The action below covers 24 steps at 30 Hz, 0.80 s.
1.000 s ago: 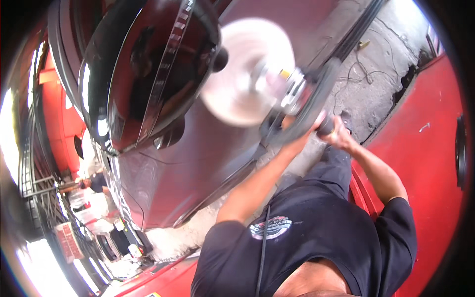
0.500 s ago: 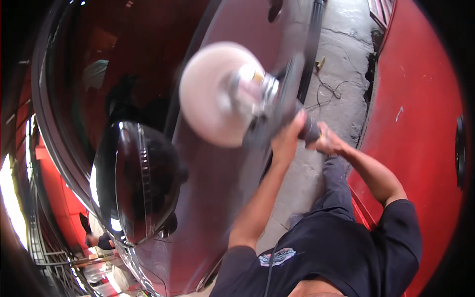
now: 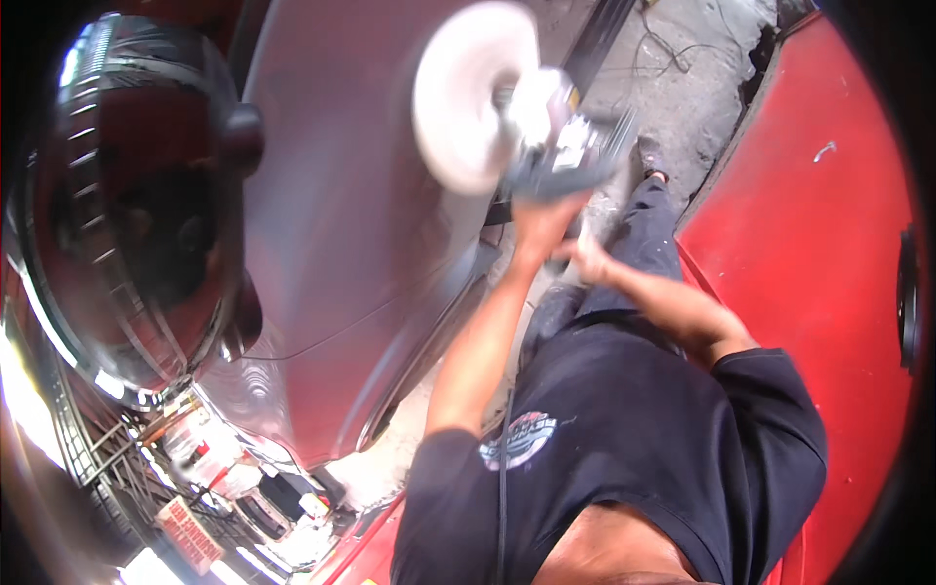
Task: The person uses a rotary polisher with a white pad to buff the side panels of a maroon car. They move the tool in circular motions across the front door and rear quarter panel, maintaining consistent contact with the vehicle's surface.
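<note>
Lining grey floor (image 3: 697,107): maroon car (image 3: 327,195) left, red panel (image 3: 804,244) right. Left hand (image 3: 542,226) and right hand (image 3: 589,258) clamped on the polisher (image 3: 558,168), close together.

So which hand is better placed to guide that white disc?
Probably the left hand: it holds the polisher close behind the blurred white disc. The right hand sits farther back, nearer the person's body.

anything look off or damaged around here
Two things: a thin dark cord lies in a loose tangle on the concrete floor beyond the polisher, and the red panel on the right has a small pale mark that breaks its red surface; whether scratch or chip, I can't tell.
</note>
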Available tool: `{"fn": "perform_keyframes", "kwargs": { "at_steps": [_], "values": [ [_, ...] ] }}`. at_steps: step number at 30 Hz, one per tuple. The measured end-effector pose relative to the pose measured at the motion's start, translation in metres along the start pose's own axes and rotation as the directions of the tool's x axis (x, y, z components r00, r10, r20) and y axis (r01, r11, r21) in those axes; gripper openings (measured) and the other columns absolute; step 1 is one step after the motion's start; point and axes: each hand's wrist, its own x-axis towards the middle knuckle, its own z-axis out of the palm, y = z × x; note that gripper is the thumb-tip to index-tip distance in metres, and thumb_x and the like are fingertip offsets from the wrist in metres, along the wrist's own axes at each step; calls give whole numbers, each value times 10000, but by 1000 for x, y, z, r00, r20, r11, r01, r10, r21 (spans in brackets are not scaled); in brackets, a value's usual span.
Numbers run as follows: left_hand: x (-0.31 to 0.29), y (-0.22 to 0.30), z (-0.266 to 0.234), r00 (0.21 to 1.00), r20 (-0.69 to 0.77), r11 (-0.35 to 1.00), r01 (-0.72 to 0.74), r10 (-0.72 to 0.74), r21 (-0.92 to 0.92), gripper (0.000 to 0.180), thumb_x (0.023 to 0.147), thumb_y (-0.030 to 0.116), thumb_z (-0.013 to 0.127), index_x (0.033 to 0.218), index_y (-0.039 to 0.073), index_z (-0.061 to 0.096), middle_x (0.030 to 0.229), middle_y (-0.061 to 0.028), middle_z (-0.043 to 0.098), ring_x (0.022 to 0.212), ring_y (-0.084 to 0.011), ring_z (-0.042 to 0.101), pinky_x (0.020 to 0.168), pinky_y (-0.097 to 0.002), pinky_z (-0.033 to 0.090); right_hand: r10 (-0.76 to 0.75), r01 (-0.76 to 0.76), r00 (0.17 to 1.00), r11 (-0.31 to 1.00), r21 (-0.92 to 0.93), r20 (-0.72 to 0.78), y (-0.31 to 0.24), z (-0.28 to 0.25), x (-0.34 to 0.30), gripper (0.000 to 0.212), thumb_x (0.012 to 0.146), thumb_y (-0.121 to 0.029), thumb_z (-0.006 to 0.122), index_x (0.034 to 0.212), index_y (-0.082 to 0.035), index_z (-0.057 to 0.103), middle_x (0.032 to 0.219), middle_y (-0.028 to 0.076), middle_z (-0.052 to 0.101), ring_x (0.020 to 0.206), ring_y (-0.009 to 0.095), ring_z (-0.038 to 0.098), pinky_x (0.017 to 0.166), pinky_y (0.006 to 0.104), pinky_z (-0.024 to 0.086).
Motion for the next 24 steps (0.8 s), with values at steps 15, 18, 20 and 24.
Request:
{"fn": "perform_keyframes", "kwargs": {
  "at_steps": [15, 18, 20, 24],
  "values": [
    [-63, -110, -32, 989, 2, 919, 136, -148, 369, 371, 1000, 187, 641, 1317, -6, 660, 1353, -108, 629, 1291, -222, 561, 1137, -395, 409, 107, -142, 982, 962, 232, 157, 80, 31, 6, 531, 744, -181, 827, 1220, -8, 668, 980, 131, 747, 890, 241, 687, 851, 388, 550],
    [52, -136, -5, 964, 266, 900, -109, -8, 423, 353, 1040, 187, 600, 1334, -1, 653, 1402, -107, 606, 1346, -224, 535, 1186, -397, 382, -177, 196, 974, 970, 141, -142, 66, -37, 67, 450, 787, -127, 772, 1214, -14, 685, 974, 126, 743, 901, 247, 697, 870, 381, 553],
    [126, -56, 52, 943, 314, 892, -235, 113, 385, 358, 1001, 176, 665, 1309, -7, 663, 1354, -102, 637, 1280, -225, 580, 1124, -386, 433, -390, 424, 876, 903, 67, -284, 71, -83, 114, 383, 816, -108, 726, 1178, 6, 679, 924, 127, 723, 870, 249, 702, 845, 377, 563],
    [241, 90, 150, 945, 161, 935, -311, 285, 171, 490, 809, 108, 839, 1235, -20, 635, 1126, -71, 688, 981, -179, 656, 889, -339, 538, -265, 277, 959, 806, 523, -98, -86, -194, 159, 201, 815, -105, 659, 1000, -31, 638, 797, 108, 649, 709, 227, 663, 695, 354, 556]
  ]
}}
